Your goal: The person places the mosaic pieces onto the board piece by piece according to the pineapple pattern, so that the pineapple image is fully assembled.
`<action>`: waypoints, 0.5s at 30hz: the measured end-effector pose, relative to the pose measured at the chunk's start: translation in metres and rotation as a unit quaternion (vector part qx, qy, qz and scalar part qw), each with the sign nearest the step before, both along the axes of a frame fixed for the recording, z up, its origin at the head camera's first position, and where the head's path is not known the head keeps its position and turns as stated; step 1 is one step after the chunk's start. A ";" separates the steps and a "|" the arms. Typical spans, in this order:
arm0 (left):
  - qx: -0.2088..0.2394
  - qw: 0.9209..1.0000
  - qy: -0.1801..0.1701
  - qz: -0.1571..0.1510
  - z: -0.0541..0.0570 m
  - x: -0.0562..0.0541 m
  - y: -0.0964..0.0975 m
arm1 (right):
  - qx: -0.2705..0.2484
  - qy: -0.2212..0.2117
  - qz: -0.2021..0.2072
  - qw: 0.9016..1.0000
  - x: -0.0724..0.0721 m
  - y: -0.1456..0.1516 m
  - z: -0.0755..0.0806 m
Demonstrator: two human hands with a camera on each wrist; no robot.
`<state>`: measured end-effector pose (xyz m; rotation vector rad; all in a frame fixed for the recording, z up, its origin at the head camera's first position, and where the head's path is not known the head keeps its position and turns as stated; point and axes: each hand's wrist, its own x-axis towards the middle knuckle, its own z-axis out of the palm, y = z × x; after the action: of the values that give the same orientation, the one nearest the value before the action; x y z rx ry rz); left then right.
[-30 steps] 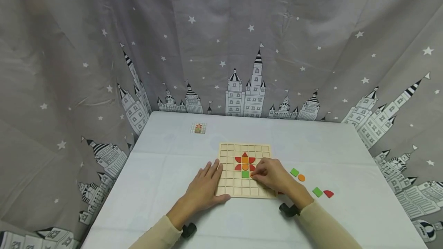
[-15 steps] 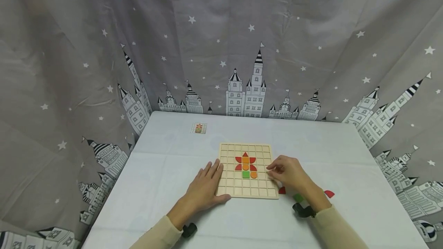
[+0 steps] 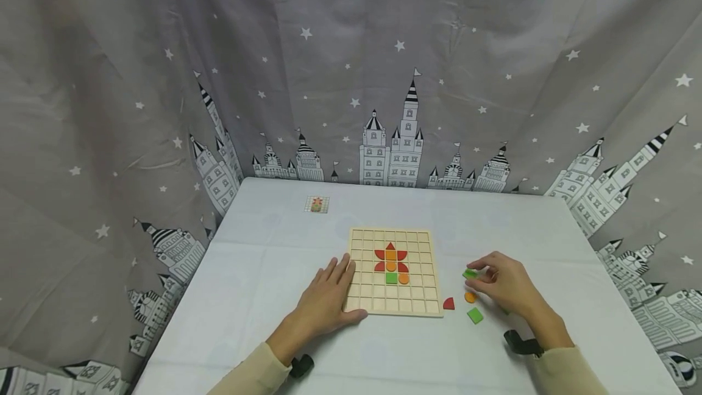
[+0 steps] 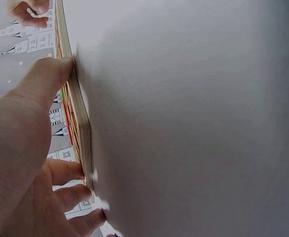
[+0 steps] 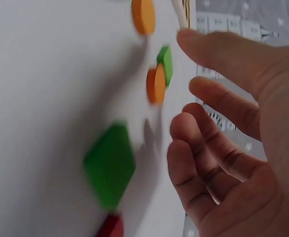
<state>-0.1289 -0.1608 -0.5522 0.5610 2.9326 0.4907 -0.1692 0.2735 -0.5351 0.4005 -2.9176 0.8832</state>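
From the head view, taking the grid board (image 3: 415, 293) as our clock, we see red, orange and green pieces set in its middle cells. Our left hand (image 3: 325, 302) lies spread along the eight o'clock edge of it, apparently steadying it. Our right hand (image 3: 507, 285) is out at three o'clock over the worktop (image 3: 548, 230), thumb and finger apart around a far green tile (image 3: 469, 274); contact we cannot tell. We judge the step in hand to be collecting a loose piece, which calls for a narrow pinch and then a lift. Near that thumb lies an orange disc (image 3: 470, 298), easily nudged. Towards four o'clock lie a near green tile (image 3: 475, 316) and a red quarter piece (image 3: 448, 303); a patterned card (image 3: 317, 204) lies between ten and eleven.

In the left wrist view, our thumb touches the board's edge, gripping nothing.

In the right wrist view, we see nothing between thumb and forefinger; two orange discs (image 5: 156, 85) are nearby, with a red piece (image 5: 113, 227) at seven o'clock.
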 end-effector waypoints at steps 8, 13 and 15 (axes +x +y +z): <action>0.000 1.000 0.002 0.001 -0.001 0.001 0.000 | 0.031 -0.053 -0.010 0.998 0.005 0.028 -0.005; 0.001 1.000 0.001 0.001 0.000 0.000 0.000 | 0.031 -0.054 -0.010 0.998 0.004 0.031 -0.009; 0.001 1.000 0.001 0.000 0.001 0.001 0.000 | 0.028 -0.051 -0.010 0.998 0.004 0.030 -0.010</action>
<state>-0.1283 -0.1605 -0.5517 0.5611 2.9351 0.4947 -0.1652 0.3037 -0.5454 0.3385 -3.0399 0.8447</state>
